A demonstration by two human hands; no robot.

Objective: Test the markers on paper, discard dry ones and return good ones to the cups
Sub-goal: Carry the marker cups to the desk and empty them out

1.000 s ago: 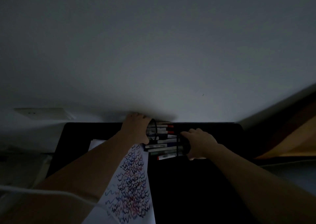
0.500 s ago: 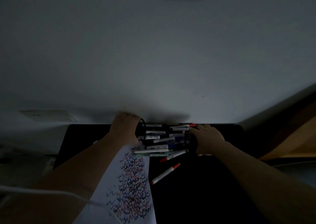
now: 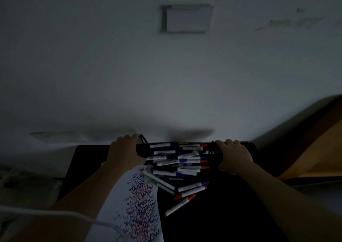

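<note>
Two black mesh cups lie tipped on their sides at the back of the dark table, mouths facing each other. My left hand (image 3: 125, 152) grips the left cup (image 3: 142, 146); my right hand (image 3: 235, 155) grips the right cup (image 3: 212, 149). Between them sprawls a pile of white markers (image 3: 177, 161) with red, blue and dark caps. A few markers have rolled toward me, among them a red-capped marker (image 3: 179, 204) lying apart. A white paper sheet (image 3: 137, 204) covered in red, blue and black zigzag scribbles lies under my left forearm.
The black table (image 3: 222, 214) stands against a pale wall (image 3: 166, 84). A white cable (image 3: 55, 214) crosses the lower left. A wooden surface (image 3: 314, 149) rises at the right. The scene is very dim.
Both hands have pulled the two tipped cups apart, left and right. The markers that were bunched between them have spilled out onto the table, and some have rolled toward me.
</note>
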